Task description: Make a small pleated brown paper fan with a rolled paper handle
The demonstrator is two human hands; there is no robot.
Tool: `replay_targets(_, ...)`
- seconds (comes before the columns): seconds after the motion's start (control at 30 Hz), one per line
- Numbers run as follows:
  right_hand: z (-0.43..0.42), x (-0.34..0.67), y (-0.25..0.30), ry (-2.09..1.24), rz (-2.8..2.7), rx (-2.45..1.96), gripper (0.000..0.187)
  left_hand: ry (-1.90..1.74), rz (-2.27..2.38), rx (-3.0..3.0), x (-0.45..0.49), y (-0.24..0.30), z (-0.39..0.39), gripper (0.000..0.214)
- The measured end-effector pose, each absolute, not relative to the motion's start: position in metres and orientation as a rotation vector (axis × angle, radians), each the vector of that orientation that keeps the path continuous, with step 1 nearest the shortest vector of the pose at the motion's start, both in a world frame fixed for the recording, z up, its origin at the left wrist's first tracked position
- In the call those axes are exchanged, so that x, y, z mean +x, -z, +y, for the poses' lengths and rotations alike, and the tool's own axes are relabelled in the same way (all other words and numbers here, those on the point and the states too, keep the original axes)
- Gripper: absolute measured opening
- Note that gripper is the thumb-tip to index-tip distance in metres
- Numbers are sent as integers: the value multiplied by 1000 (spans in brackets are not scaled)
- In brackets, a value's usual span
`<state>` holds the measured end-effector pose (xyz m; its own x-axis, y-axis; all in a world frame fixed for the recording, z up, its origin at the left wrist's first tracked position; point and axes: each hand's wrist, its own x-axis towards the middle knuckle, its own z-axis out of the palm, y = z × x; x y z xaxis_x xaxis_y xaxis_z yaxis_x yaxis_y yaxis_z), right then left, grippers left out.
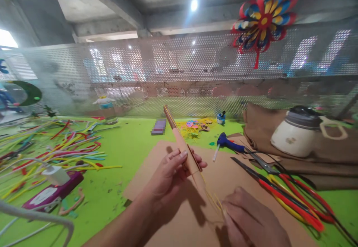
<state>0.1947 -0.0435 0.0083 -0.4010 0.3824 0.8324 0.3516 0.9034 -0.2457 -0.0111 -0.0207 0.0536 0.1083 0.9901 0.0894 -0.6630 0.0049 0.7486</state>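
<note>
My left hand (173,168) is wrapped round a long, narrow piece of folded brown cardboard (181,142). It slants up and away over a large brown sheet (152,165). Thin yellow string (207,191) runs along the cardboard and trails from its near end. Close to that end, my right hand (251,215) pinches the string between thumb and fingers; its outline is slightly blurred.
Scissors (302,198), a blue glue gun (231,144) and a white kettle-like jug (293,135) sit on the right. Colored pipe cleaners (64,150) and a purple power strip (54,191) lie left. Behind stands a perforated panel (167,64).
</note>
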Motion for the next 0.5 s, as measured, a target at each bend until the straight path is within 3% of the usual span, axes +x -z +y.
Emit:
replay_targets(0.27,-34,194,-19,-154,-1921,-667,25,-1369,640,804,-6,-51,-24,14)
replay_targets(0.5,-40,171,-16,-515,-1832,-879,31,-1304,713,768,10,-45,-30,20)
